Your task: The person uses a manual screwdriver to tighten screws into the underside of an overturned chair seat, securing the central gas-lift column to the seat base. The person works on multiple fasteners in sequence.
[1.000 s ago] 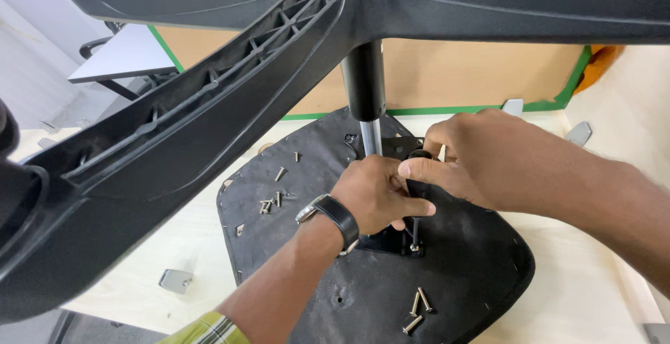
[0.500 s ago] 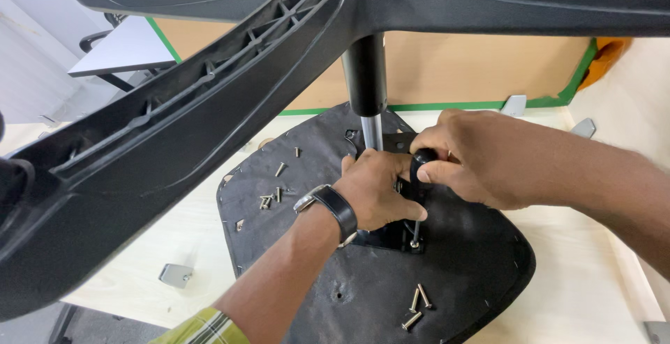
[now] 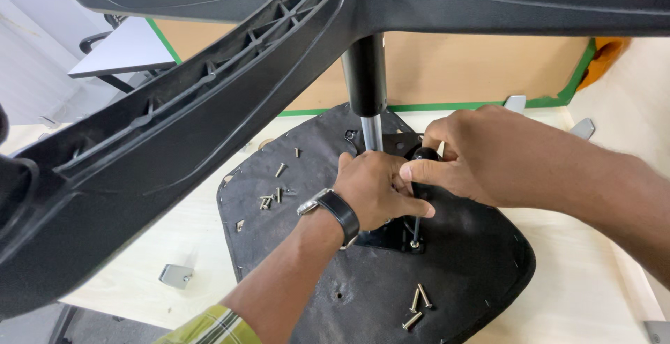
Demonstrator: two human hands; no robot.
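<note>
An upturned black chair seat [image 3: 460, 274] lies on a pale wooden table. A gas-lift column [image 3: 366, 86] rises from its metal mounting plate [image 3: 382, 236] up to the black star base [image 3: 174, 128] overhead. My right hand [image 3: 481, 152] grips the black handle of a screwdriver [image 3: 421, 176], whose shaft runs down to a screw [image 3: 414, 244] on the plate. My left hand [image 3: 377, 189], with a black wristwatch, is curled around the mechanism beside the column and touches the screwdriver.
Loose screws lie on the seat at the left [image 3: 273, 197] and near the front [image 3: 417, 305]. Small metal brackets sit on the table [image 3: 174, 275] and at the back right [image 3: 583, 129]. A cardboard panel [image 3: 474, 72] stands behind. A desk [image 3: 122, 51] is at far left.
The view has shifted slightly. My right hand has turned a little on the screwdriver handle; my left hand stays at the mechanism.
</note>
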